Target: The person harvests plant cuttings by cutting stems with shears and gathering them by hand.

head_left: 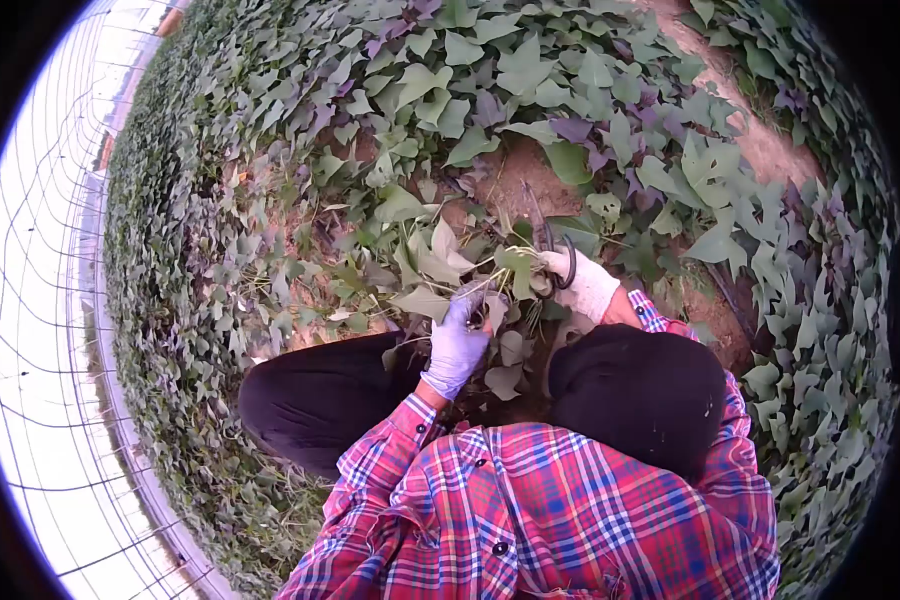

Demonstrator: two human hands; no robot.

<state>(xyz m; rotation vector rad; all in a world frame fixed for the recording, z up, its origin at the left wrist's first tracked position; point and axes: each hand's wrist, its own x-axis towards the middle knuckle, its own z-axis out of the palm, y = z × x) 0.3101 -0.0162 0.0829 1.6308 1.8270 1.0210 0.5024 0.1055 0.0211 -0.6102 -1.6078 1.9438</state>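
My left hand [457, 342], in a pale purple glove, is closed around leafy vine stems [485, 285] between my knees. Close to its right, my right hand [585, 285] wears a white glove and is wrapped round the black looped handles of scissors [569, 262]. The blades point up and away over a patch of bare soil. Cut or loose-looking green leaves [435, 262] hang about both hands, and some leaves hide the fingertips.
Dense green and purple vine leaves [530, 75] spread all round. Reddish soil [770, 150] shows in a strip at the upper right. A wire mesh fence [45, 300] runs along the left side. My knees in dark trousers [640, 395] flank the hands.
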